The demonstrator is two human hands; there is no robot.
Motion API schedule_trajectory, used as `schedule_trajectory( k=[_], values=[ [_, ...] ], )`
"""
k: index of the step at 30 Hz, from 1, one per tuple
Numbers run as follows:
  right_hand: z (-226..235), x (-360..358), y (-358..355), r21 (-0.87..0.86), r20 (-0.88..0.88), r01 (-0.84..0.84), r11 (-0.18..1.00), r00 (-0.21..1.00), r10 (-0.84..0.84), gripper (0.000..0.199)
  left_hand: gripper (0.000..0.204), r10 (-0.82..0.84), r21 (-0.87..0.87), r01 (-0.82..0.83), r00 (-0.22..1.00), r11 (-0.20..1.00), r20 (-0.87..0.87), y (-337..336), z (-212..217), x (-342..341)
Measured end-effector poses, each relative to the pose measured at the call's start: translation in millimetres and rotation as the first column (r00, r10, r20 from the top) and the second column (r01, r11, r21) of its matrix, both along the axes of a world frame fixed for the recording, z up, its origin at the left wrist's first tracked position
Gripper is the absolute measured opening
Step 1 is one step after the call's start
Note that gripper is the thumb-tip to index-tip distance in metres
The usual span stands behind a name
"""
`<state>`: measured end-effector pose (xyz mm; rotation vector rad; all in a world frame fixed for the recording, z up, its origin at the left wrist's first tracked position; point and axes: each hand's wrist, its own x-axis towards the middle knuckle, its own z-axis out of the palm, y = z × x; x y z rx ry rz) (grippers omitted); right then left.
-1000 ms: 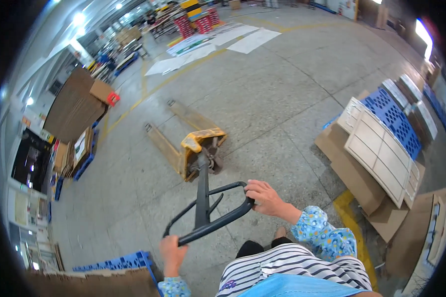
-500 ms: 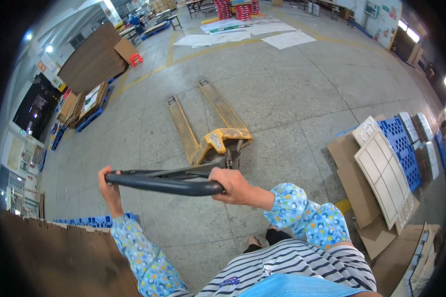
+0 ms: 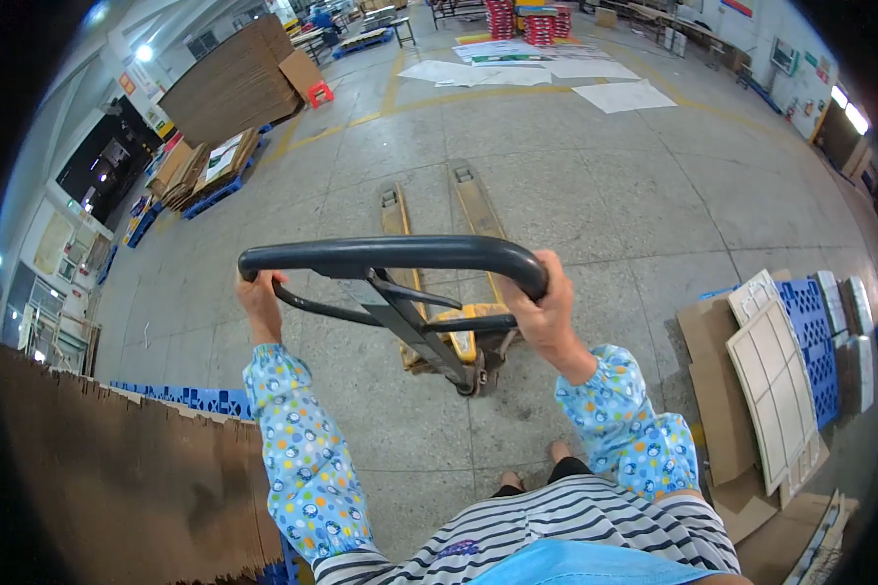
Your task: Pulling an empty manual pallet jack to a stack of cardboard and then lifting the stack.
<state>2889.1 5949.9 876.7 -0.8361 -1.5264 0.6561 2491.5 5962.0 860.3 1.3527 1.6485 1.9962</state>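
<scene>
A yellow pallet jack [image 3: 466, 341] stands on the floor in front of me, its two worn forks pointing away. Its black loop handle [image 3: 380, 253] rises toward me at chest level. Fingers of my left hand [image 3: 261, 304] wrap round the left end of the loop. At the right bend, my right hand [image 3: 544, 312] is closed on the handle. A thin lever sits inside the loop, and neither hand touches it. Patterned blue sleeve covers are on both forearms. The handle and its shaft hide part of the forks.
Stacked brown cardboard [image 3: 137, 468] stands close on my left, with a blue pallet [image 3: 185, 398] beside it. To the right, a blue pallet [image 3: 808, 341] and flat cardboard [image 3: 717, 380] lean together. White sheets [image 3: 624, 96] lie on the floor ahead. Cardboard on a pallet [image 3: 219, 166] is far left.
Both hands have raised the handle and swung it to the right. The jack now appears more squarely ahead, its forks partly behind the handle. The surroundings have shifted right in view.
</scene>
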Motion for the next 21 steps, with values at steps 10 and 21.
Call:
schedule_trajectory(
  k=[10, 21],
  values=[
    [-37, 57, -8, 0.245, 0.086, -0.142, 0.959, 0.989, 0.124, 0.027, 0.017, 0.557, 0.107, -0.573, 0.817, 0.812, 0.152, -127, -37, 76],
    [-48, 48, 121, 0.138, -0.019, -0.127, 0.982, 0.991, 0.131, 0.034, 0.027, 0.797, 0.158, -0.783, 0.602, 0.602, -0.054, -206, -51, 238]
  ],
)
